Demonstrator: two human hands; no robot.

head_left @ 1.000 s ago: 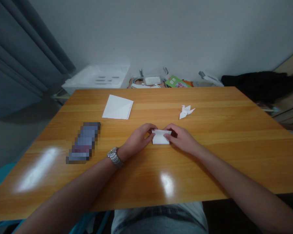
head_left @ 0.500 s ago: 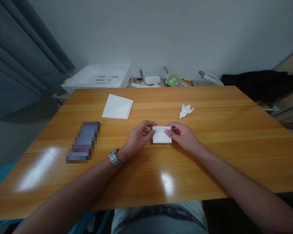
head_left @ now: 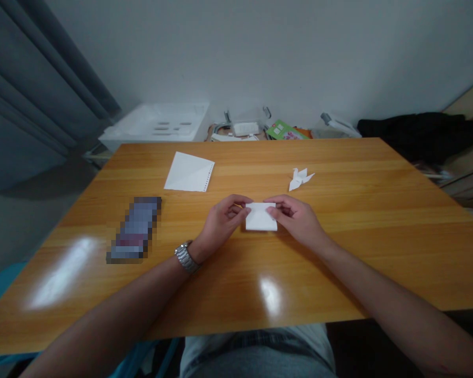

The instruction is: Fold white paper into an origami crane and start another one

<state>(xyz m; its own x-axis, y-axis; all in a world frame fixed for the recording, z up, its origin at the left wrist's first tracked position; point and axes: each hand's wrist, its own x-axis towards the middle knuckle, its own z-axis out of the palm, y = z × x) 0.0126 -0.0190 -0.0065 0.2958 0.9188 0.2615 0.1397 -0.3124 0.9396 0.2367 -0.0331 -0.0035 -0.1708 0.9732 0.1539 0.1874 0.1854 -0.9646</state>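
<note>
A small folded piece of white paper [head_left: 260,219] is held between both hands, close over the middle of the wooden table [head_left: 339,273]. My left hand [head_left: 227,218] pinches its upper left corner, thumb in front and fingers behind. On the other side my right hand [head_left: 297,218] grips the upper right corner the same way, its thumb lying on the paper's face. The fingertips behind the paper are partly hidden. Beyond the right hand stands a folded paper crane [head_left: 300,179].
A white sheet with a perforated edge [head_left: 189,172] lies at the back left. Nearer, on the left, is a pixelated phone-shaped object [head_left: 136,229]. Past the far edge are a white tray [head_left: 161,126], a green packet [head_left: 286,130] and dark cloth [head_left: 418,134].
The right hand's fingers have shifted slightly left along the paper's top edge. Both hands keep hold of the folded paper, which has hardly moved.
</note>
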